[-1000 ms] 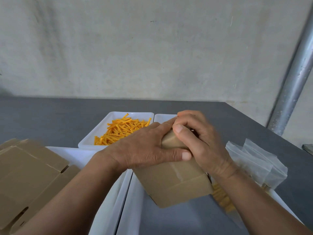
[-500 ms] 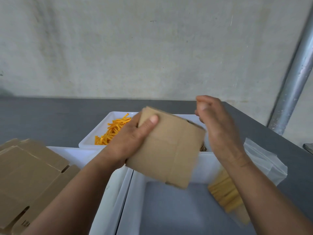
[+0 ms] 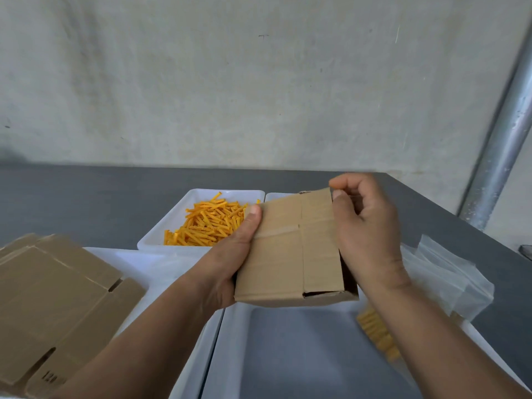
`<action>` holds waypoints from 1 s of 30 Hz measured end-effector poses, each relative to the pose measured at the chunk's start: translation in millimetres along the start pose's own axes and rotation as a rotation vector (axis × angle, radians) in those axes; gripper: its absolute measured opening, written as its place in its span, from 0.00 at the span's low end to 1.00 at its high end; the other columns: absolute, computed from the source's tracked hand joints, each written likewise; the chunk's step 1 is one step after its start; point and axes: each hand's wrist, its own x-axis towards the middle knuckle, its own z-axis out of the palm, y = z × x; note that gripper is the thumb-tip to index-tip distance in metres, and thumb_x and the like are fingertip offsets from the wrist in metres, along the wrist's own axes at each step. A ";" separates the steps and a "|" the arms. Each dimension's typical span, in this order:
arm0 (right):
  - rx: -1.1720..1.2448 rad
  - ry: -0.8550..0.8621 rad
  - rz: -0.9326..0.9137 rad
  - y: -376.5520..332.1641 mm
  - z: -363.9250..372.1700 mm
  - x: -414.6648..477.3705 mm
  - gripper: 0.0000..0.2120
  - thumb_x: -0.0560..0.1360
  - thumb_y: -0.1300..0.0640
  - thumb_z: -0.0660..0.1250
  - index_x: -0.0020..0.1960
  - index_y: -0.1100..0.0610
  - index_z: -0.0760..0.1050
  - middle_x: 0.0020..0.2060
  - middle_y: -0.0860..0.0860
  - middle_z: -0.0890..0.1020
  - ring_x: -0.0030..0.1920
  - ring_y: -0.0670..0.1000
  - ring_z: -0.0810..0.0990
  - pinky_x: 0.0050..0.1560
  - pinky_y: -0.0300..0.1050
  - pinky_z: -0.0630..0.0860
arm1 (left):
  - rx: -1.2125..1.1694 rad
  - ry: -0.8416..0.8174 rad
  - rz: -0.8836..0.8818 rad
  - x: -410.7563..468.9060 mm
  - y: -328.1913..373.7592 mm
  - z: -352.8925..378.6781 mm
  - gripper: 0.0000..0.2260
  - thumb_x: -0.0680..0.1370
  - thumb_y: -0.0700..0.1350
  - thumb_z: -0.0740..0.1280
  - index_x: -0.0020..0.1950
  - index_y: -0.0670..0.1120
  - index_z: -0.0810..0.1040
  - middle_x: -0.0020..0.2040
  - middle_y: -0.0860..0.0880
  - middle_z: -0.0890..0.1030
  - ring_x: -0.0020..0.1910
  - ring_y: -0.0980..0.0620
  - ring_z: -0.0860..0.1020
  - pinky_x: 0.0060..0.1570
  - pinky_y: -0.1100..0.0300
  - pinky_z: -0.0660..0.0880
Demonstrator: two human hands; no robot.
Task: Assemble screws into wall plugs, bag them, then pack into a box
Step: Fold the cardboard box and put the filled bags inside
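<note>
Two hands hold a small cardboard box (image 3: 290, 254) in the air, above the far end of a white tray (image 3: 230, 341) at the worktop's near edge. The box's left side is gripped by the left hand (image 3: 230, 263): the thumb is laid flat on the upper face near the far left corner, and the fingers are hidden beneath. The far right corner is taken by the right hand (image 3: 365, 228), whose fingers are curled, with forefinger and thumb tips closed on the flap's edge. The box is tilted, its far end raised, and a dark gap is seen under the flap at the near right corner.

Just beside the right forearm, a bag of orange pieces (image 3: 377, 332) is seen at that tray's right side, too blurred to be read further. Clear plastic bags (image 3: 449, 277) are heaped beyond it, towards the right edge of the grey worktop (image 3: 86, 203). Behind the box, loose orange wall plugs (image 3: 207, 226) are piled in a far tray (image 3: 161, 237); a second tray rim (image 3: 276, 195) adjoins it on the right, its contents hidden. Flattened cardboard blanks (image 3: 57, 298) are stacked at the near left corner, partly over another white tray (image 3: 161, 263). A metal pole (image 3: 503, 145) is seen rising past the far right corner.
</note>
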 end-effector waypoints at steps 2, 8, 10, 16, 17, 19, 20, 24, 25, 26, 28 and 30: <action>0.156 0.013 0.137 3.2 2.7 2.2 0.12 0.77 0.63 0.65 0.45 0.46 0.76 0.36 0.40 0.80 0.36 0.37 0.78 0.40 0.30 0.72 | -0.042 0.011 -0.012 1.2 -0.5 -0.7 0.23 0.66 0.70 0.69 0.45 0.53 0.86 0.51 0.45 0.85 0.47 0.45 0.85 0.38 0.49 0.81; 0.207 -0.075 0.341 17.0 5.2 0.8 0.07 0.75 0.56 0.70 0.49 0.45 0.77 0.40 0.38 0.82 0.42 0.44 0.82 0.46 0.49 0.78 | -0.086 0.004 -0.017 5.1 -2.0 0.1 0.24 0.66 0.70 0.70 0.48 0.52 0.85 0.49 0.45 0.86 0.45 0.44 0.85 0.36 0.49 0.80; 0.184 -0.130 0.304 15.9 5.9 -2.1 0.10 0.73 0.53 0.72 0.50 0.41 0.75 0.44 0.32 0.80 0.41 0.38 0.81 0.45 0.46 0.78 | -0.089 -0.001 -0.012 7.0 -2.8 -1.8 0.23 0.66 0.70 0.70 0.44 0.52 0.86 0.49 0.45 0.86 0.44 0.45 0.85 0.36 0.49 0.80; 0.058 -0.342 0.180 9.4 8.5 -13.7 0.18 0.68 0.45 0.66 0.56 0.30 0.70 0.43 0.40 0.82 0.43 0.41 0.81 0.45 0.44 0.75 | -0.136 0.006 0.013 12.9 -2.3 -8.8 0.23 0.67 0.70 0.68 0.39 0.52 0.87 0.48 0.44 0.86 0.43 0.44 0.85 0.35 0.48 0.80; 0.048 -0.373 0.127 9.2 10.1 -14.9 0.19 0.69 0.46 0.64 0.59 0.35 0.71 0.45 0.43 0.82 0.43 0.45 0.80 0.45 0.44 0.74 | -0.144 0.009 0.013 13.0 -2.3 -8.9 0.23 0.67 0.70 0.68 0.39 0.51 0.87 0.48 0.44 0.86 0.42 0.44 0.85 0.35 0.48 0.80; 0.074 -0.421 0.031 6.7 14.7 -16.3 0.10 0.75 0.50 0.61 0.56 0.45 0.72 0.46 0.46 0.77 0.42 0.48 0.75 0.44 0.46 0.70 | -0.151 0.005 0.004 12.3 -2.4 -7.8 0.24 0.68 0.70 0.67 0.40 0.51 0.87 0.48 0.44 0.86 0.42 0.44 0.85 0.35 0.48 0.80; 0.088 -0.427 0.005 6.3 16.4 -16.9 0.05 0.78 0.53 0.60 0.54 0.48 0.70 0.46 0.46 0.74 0.43 0.48 0.71 0.45 0.49 0.69 | -0.154 0.004 -0.004 11.8 -2.8 -7.1 0.24 0.68 0.71 0.67 0.42 0.51 0.87 0.48 0.44 0.86 0.43 0.45 0.85 0.35 0.48 0.80; 0.036 -0.384 -0.032 4.6 17.5 -20.6 0.08 0.83 0.49 0.52 0.60 0.47 0.66 0.50 0.31 0.72 0.52 0.36 0.70 0.57 0.41 0.67 | -0.169 -0.010 -0.021 9.9 -4.6 -3.7 0.27 0.68 0.70 0.67 0.54 0.51 0.84 0.52 0.45 0.85 0.47 0.45 0.85 0.38 0.48 0.81; 0.022 -0.381 -0.031 3.3 16.9 -22.1 0.10 0.82 0.45 0.50 0.62 0.44 0.62 0.52 0.25 0.70 0.56 0.31 0.68 0.59 0.37 0.64 | -0.171 -0.016 -0.028 9.4 -5.5 -2.7 0.27 0.69 0.70 0.66 0.55 0.51 0.84 0.53 0.45 0.85 0.48 0.44 0.84 0.40 0.47 0.81; 0.019 -0.382 -0.026 3.4 16.3 -23.0 0.11 0.81 0.43 0.48 0.62 0.42 0.59 0.54 0.23 0.68 0.57 0.29 0.66 0.59 0.37 0.63 | -0.172 -0.021 -0.037 9.0 -6.6 -1.8 0.27 0.69 0.70 0.66 0.54 0.50 0.85 0.53 0.44 0.85 0.49 0.44 0.84 0.41 0.47 0.81; -0.004 -0.379 -0.017 3.7 16.5 -23.1 0.15 0.81 0.41 0.47 0.64 0.45 0.58 0.59 0.28 0.66 0.59 0.32 0.64 0.54 0.39 0.64 | -0.169 -0.036 -0.051 8.1 -8.9 0.1 0.26 0.70 0.70 0.65 0.51 0.50 0.86 0.53 0.44 0.85 0.49 0.45 0.84 0.41 0.48 0.81; -0.060 -0.402 -0.004 5.3 17.6 -22.0 0.20 0.79 0.37 0.46 0.66 0.45 0.61 0.63 0.34 0.67 0.63 0.35 0.63 0.56 0.36 0.62 | -0.161 -0.048 -0.058 7.1 -10.7 1.3 0.26 0.71 0.70 0.64 0.52 0.51 0.86 0.54 0.44 0.84 0.51 0.45 0.84 0.43 0.47 0.81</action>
